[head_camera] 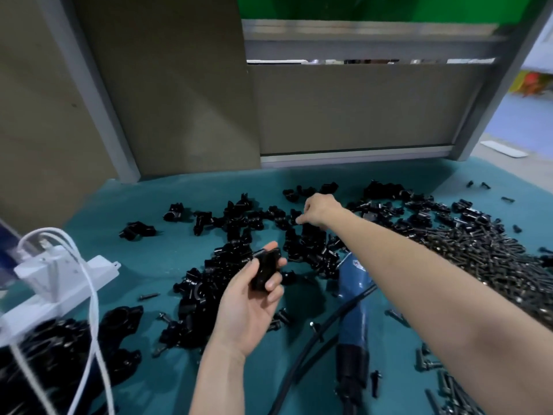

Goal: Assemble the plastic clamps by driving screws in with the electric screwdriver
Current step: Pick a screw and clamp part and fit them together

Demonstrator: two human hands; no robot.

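My left hand (pixel 254 298) holds a black plastic clamp part (pixel 264 269) between thumb and fingers, palm up, over the teal mat. My right hand (pixel 320 209) reaches far across the mat, and its fingers pinch a small black piece (pixel 299 220) at the far edge of the pile of clamp parts (pixel 305 247). The blue electric screwdriver (pixel 351 319) lies on the mat under my right forearm, tip pointing away, with its black cable (pixel 311 345) running toward me. A large heap of black screws (pixel 478 259) lies to the right.
A white power strip (pixel 57 283) with white cables (pixel 95 324) sits at the left edge. Assembled black clamps (pixel 119 322) are heaped at the lower left. Loose clamp parts (pixel 233 217) dot the teal mat (pixel 167 253). Grey panels (pixel 353 109) wall the back.
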